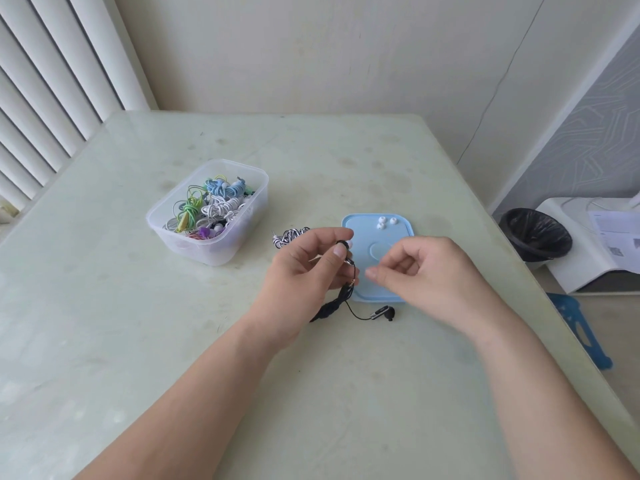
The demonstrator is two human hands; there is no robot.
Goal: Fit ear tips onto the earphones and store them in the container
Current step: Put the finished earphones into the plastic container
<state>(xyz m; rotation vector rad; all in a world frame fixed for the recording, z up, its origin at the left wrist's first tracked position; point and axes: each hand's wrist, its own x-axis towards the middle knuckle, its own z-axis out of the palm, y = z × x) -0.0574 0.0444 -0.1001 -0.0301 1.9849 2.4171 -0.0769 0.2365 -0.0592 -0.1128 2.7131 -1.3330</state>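
My left hand (304, 271) pinches one bud of a black earphone (344, 245) between thumb and fingers; a pale ear tip shows at its end. Its black cable (332, 306) hangs down to the table, and the second bud (382, 312) lies by the lid's near edge. My right hand (426, 268) hovers just to the right, fingers loosely curled, holding nothing that I can see. Three white ear tips (384, 223) lie on the light-blue lid (398, 244). A clear plastic container (207, 213) at the left holds several coiled coloured earphones.
A black-and-white braided earphone (289, 236) lies between the container and the lid. The pale green table (138, 323) meets the wall at the back. Off its right edge stand a black bin (535, 233), a white unit (595, 244) and a blue stool (578, 323).
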